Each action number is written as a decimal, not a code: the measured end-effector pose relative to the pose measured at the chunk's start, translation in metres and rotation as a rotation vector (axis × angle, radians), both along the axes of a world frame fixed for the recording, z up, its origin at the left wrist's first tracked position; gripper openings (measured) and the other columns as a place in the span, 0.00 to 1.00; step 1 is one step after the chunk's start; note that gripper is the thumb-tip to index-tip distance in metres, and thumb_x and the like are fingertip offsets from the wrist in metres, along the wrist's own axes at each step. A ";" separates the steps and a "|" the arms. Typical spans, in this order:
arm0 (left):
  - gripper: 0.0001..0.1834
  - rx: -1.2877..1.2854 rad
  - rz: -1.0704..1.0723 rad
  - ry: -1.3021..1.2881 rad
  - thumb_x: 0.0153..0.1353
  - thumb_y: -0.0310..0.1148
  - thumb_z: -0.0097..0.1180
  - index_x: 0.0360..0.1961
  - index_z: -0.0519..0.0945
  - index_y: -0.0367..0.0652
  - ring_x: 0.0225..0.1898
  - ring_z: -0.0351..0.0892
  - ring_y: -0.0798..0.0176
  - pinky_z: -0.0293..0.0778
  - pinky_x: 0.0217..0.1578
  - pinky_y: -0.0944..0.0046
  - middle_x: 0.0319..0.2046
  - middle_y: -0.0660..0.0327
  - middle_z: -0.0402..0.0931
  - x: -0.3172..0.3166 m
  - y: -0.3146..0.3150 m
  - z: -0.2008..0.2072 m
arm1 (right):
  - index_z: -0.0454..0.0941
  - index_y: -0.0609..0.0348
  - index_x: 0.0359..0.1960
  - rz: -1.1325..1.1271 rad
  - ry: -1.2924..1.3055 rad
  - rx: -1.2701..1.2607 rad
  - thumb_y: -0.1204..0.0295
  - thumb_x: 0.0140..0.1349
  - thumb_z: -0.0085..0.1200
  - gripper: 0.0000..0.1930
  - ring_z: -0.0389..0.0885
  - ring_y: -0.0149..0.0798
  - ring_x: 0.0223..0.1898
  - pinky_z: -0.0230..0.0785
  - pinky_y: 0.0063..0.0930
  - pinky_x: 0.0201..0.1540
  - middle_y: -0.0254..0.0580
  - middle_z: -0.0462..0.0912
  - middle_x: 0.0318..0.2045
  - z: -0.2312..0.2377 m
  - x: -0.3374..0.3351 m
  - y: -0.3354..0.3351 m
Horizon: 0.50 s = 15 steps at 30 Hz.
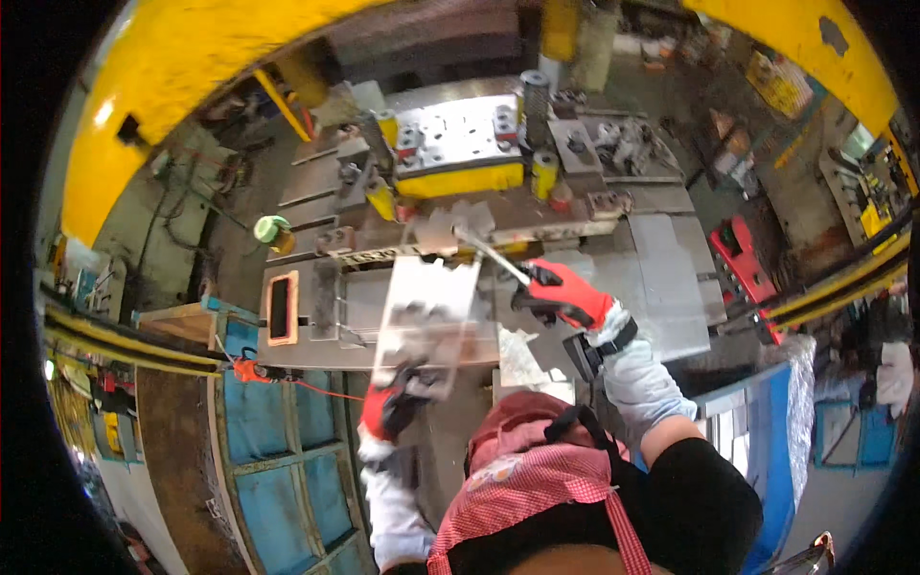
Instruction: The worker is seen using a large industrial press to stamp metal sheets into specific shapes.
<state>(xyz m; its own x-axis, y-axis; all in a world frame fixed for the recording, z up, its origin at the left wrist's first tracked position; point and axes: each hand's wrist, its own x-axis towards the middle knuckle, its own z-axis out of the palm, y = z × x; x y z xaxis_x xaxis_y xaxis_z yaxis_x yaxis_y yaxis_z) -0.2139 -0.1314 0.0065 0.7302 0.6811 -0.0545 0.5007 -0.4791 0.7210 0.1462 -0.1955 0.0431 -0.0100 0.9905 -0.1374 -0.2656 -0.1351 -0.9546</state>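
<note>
My left hand [391,407], in a red and black glove, is closed on the near end of a blurred sheet-metal plate [431,297]. The plate is pale, with dark openings, and slants away from me over the bench edge. In my right hand [572,293], gloved alike, is a light-coloured rod [496,257]; the fingers wrap round its near end. Its far tip lies close to the plate's far edge; I cannot tell whether they touch. Beyond them stands a metal die block [455,134] on a yellow base.
Guide posts [535,96] rise beside the die on the press bed [661,196]. Yellow press frame [182,86] arches overhead. A green-topped container [274,233] is at the left, a framed black slot [282,309] on the near bench, and a red tool [743,268] at the right.
</note>
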 end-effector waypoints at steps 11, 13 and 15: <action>0.21 -0.373 1.264 -0.574 0.59 0.37 0.48 0.53 0.70 0.42 0.50 0.70 0.59 0.63 0.52 0.59 0.50 0.56 0.71 -0.244 0.000 -0.002 | 0.68 0.61 0.52 -0.192 -0.127 -0.264 0.71 0.56 0.46 0.20 0.69 0.24 0.19 0.62 0.18 0.21 0.34 0.76 0.27 -0.050 0.055 -0.121; 0.21 -0.321 1.329 -0.696 0.59 0.37 0.48 0.53 0.70 0.42 0.49 0.70 0.60 0.63 0.52 0.59 0.50 0.56 0.71 -0.263 0.020 -0.003 | 0.71 0.61 0.48 -0.214 -0.105 -0.250 0.72 0.56 0.46 0.17 0.69 0.24 0.20 0.62 0.18 0.21 0.34 0.75 0.27 -0.075 0.070 -0.111; 0.21 -0.268 1.370 -0.792 0.60 0.38 0.47 0.53 0.70 0.41 0.49 0.69 0.60 0.63 0.52 0.60 0.50 0.56 0.71 -0.275 0.039 -0.004 | 0.74 0.61 0.42 -0.093 -0.330 -0.120 0.70 0.57 0.50 0.12 0.69 0.24 0.20 0.61 0.19 0.21 0.32 0.74 0.26 -0.091 0.087 -0.105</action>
<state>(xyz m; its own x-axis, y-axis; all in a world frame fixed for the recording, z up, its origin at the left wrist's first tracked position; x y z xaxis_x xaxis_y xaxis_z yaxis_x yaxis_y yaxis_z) -0.4893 -0.0926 0.0021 -0.4918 0.8482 -0.1967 -0.0965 0.1713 0.9805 0.2335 -0.3009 -0.0476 0.1435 0.9618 -0.2331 0.0375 -0.2407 -0.9699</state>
